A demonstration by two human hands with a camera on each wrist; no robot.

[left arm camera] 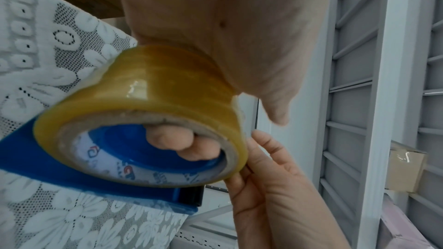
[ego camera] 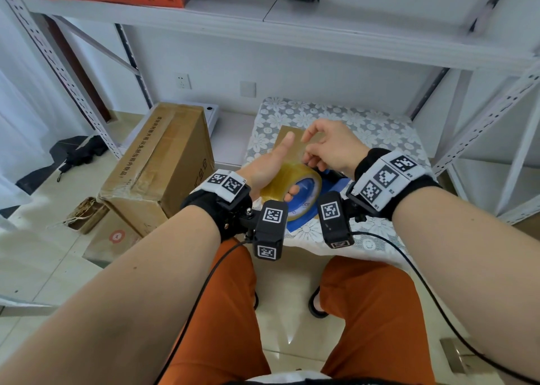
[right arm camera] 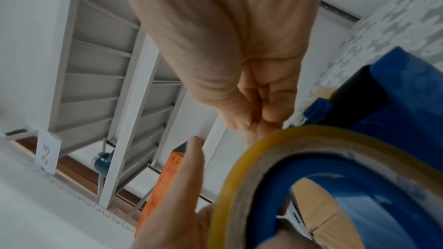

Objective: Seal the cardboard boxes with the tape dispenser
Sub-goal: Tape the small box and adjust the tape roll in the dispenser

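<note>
Sitting before a lace-covered bench (ego camera: 380,133), we see a large cardboard box (ego camera: 163,162) on the floor off its left edge and a small cardboard box (ego camera: 292,139) on the cloth. Above the near edge, our left hand (ego camera: 268,165) grips the tape dispenser (ego camera: 295,191), fingers curled through its roll; our right hand (ego camera: 330,147) pinches at the roll's rim.

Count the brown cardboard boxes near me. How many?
3 plainly visible: a big box on the floor at left, a flat box lying beside it, and a small box on the lace-covered stool beyond the hands. More may be hidden.
</note>
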